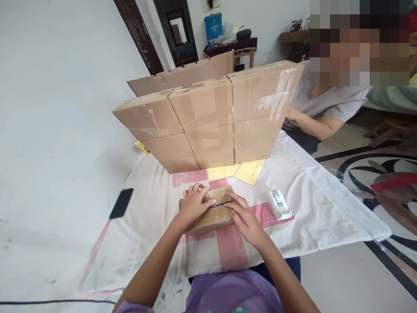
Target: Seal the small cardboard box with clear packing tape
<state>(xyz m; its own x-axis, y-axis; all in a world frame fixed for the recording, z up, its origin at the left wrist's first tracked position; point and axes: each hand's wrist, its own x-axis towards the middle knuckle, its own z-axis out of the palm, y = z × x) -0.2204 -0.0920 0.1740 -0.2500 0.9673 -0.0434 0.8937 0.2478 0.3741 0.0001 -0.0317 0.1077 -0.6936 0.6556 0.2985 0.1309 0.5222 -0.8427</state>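
Observation:
A small taped cardboard box (208,221) lies on the cloth-covered table in front of me, with a dark line running across its top. My left hand (194,202) grips the left part of the box, fingers curled over its far side and thumb on top near the dark line. At the right end, my right hand (243,215) holds the box, fingertips pressing on its top by the same line. What lies inside the box is hidden.
Stacked cardboard boxes (208,126) form a wall behind. Yellow paper pieces (250,171) lie at its foot. A white tape dispenser (279,204) stands right, a black phone (121,203) left. Another person (325,117) is beyond the table's right side, one hand near the stack.

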